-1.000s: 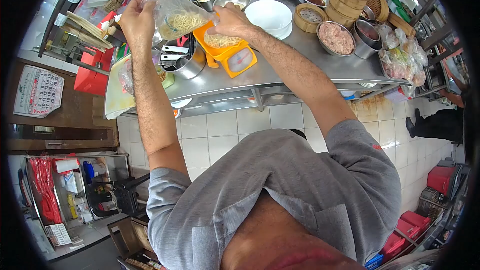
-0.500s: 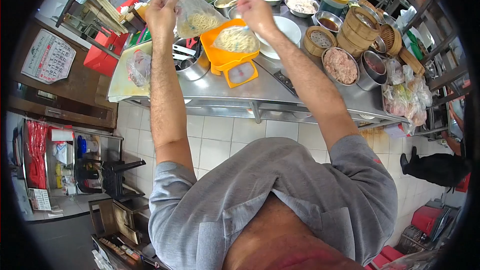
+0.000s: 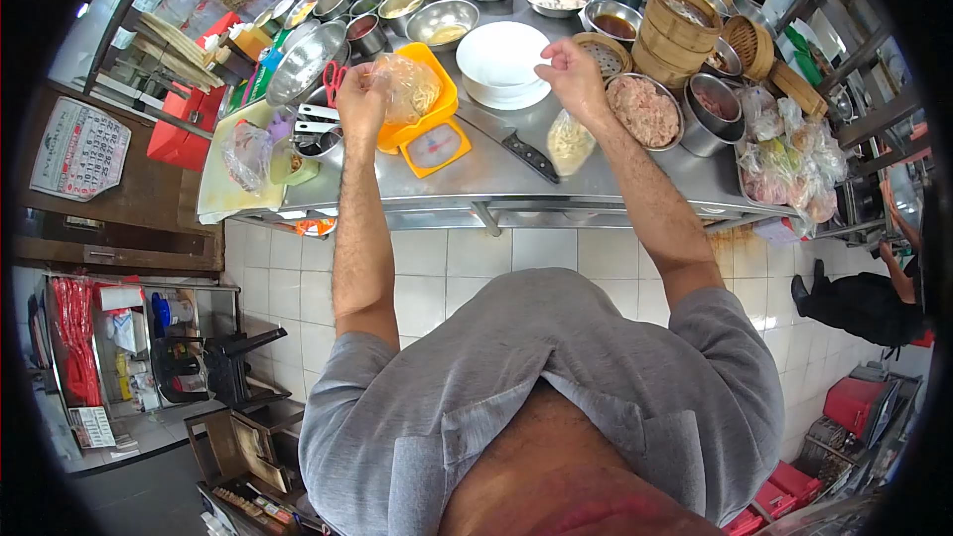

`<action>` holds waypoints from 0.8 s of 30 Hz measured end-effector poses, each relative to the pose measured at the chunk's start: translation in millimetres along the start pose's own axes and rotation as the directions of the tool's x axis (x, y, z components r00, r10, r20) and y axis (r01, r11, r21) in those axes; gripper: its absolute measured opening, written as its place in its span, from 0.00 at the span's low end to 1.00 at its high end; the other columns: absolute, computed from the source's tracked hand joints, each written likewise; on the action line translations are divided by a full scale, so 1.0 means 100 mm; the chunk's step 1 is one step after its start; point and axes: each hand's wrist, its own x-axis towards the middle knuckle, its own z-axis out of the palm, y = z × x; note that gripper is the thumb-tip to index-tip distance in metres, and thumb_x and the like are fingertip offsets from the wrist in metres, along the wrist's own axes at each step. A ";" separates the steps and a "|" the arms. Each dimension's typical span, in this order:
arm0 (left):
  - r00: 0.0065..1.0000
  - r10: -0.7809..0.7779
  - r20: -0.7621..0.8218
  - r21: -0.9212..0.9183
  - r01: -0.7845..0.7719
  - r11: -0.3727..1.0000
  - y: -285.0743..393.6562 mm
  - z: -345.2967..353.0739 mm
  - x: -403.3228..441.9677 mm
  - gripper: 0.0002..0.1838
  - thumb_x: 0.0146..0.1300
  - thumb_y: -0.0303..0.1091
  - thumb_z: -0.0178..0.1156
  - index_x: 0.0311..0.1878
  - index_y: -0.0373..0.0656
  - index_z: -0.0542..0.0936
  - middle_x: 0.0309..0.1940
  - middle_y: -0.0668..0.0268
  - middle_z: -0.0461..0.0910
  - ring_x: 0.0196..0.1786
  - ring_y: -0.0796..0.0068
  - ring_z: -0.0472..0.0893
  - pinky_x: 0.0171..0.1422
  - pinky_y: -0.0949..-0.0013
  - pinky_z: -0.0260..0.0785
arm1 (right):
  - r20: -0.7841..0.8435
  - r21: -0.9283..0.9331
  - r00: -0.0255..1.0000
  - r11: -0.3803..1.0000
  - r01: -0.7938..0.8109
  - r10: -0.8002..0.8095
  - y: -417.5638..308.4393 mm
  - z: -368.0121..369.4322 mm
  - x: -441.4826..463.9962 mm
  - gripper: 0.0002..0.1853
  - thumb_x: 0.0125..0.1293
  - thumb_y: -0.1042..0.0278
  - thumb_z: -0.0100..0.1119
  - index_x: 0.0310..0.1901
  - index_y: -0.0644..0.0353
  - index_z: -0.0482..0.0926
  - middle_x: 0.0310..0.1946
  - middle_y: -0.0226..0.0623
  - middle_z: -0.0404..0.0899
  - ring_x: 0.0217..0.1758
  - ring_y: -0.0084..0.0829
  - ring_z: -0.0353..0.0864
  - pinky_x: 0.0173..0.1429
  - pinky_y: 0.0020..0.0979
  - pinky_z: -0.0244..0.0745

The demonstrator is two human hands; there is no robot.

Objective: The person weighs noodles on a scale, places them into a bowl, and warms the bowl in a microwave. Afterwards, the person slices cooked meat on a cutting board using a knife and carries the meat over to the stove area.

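Observation:
My left hand [image 3: 362,97] is closed on the top of a clear plastic bag of noodles [image 3: 409,94], which rests in the orange tray [image 3: 444,67] of a kitchen scale [image 3: 437,145]. Above the table's right half, my right hand [image 3: 576,81] has curled fingers, thumb and forefinger slightly apart, with nothing visible between them. A second bag of noodles [image 3: 569,146] lies on the steel table beside my right forearm. To its left is a black-handled knife [image 3: 531,156]. White plates [image 3: 503,55] are stacked between the scale and my right hand.
Right of my right hand are a bowl of minced meat [image 3: 643,111], bamboo steamers [image 3: 677,35] and bagged food [image 3: 794,164]. Several metal bowls [image 3: 443,22] line the back. Red-handled scissors [image 3: 334,79] stand near my left hand. Another person [image 3: 864,303] is at the far right.
The noodle bag from the scale tray now lies on the table at right. My left hand has lowered its bag into the tray. My right hand has moved right and down.

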 end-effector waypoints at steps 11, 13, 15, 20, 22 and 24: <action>0.983 0.105 0.151 -0.082 -0.093 0.992 0.34 -0.04 -0.42 0.25 0.51 0.27 0.65 0.55 0.41 0.71 0.44 0.64 0.70 0.45 0.73 0.74 0.46 0.71 0.69 | -0.082 0.048 0.994 0.997 -0.062 0.066 0.95 0.05 -0.56 0.31 0.51 0.57 0.70 0.55 0.60 0.71 0.43 0.41 0.70 0.44 0.32 0.72 0.49 0.31 0.70; 0.958 0.269 0.094 0.172 -0.282 0.944 0.47 -0.04 -0.55 0.27 0.49 0.32 0.67 0.55 0.44 0.72 0.47 0.62 0.70 0.49 0.66 0.71 0.55 0.62 0.64 | -0.101 0.102 0.978 0.980 -0.171 0.181 1.06 0.05 -0.73 0.32 0.50 0.57 0.70 0.56 0.59 0.71 0.44 0.39 0.70 0.43 0.32 0.72 0.48 0.31 0.71; 0.896 0.438 0.069 0.331 -0.434 0.838 0.62 0.00 -0.66 0.26 0.48 0.32 0.67 0.54 0.45 0.73 0.49 0.61 0.69 0.51 0.63 0.69 0.58 0.59 0.60 | -0.058 0.071 0.976 0.976 -0.207 0.211 1.10 0.05 -0.81 0.30 0.50 0.58 0.70 0.53 0.61 0.73 0.44 0.42 0.70 0.42 0.32 0.73 0.47 0.31 0.71; 0.722 0.690 0.049 0.574 -0.586 0.572 0.88 0.37 -1.21 0.17 0.50 0.29 0.66 0.45 0.44 0.78 0.45 0.61 0.73 0.55 0.61 0.68 0.59 0.59 0.59 | 0.044 -0.129 0.978 0.972 -0.195 0.202 1.04 0.12 -0.74 0.20 0.53 0.61 0.67 0.44 0.64 0.77 0.36 0.43 0.70 0.38 0.35 0.73 0.45 0.33 0.71; 0.717 0.680 0.153 0.330 -0.686 0.649 0.73 0.69 -1.46 0.13 0.49 0.26 0.66 0.40 0.43 0.80 0.39 0.61 0.75 0.49 0.61 0.71 0.54 0.59 0.63 | 0.062 -0.201 0.983 0.967 -0.155 0.170 1.07 0.11 -0.69 0.18 0.55 0.62 0.65 0.43 0.65 0.77 0.35 0.43 0.71 0.38 0.38 0.73 0.45 0.35 0.70; 0.732 0.622 0.277 0.177 -0.675 0.716 0.58 1.06 -1.59 0.11 0.50 0.25 0.65 0.39 0.41 0.80 0.34 0.59 0.75 0.42 0.58 0.74 0.47 0.60 0.66 | 0.009 -0.316 0.999 0.947 0.049 -0.049 1.15 0.17 -0.64 0.13 0.57 0.64 0.62 0.38 0.65 0.77 0.34 0.46 0.70 0.40 0.45 0.72 0.45 0.40 0.69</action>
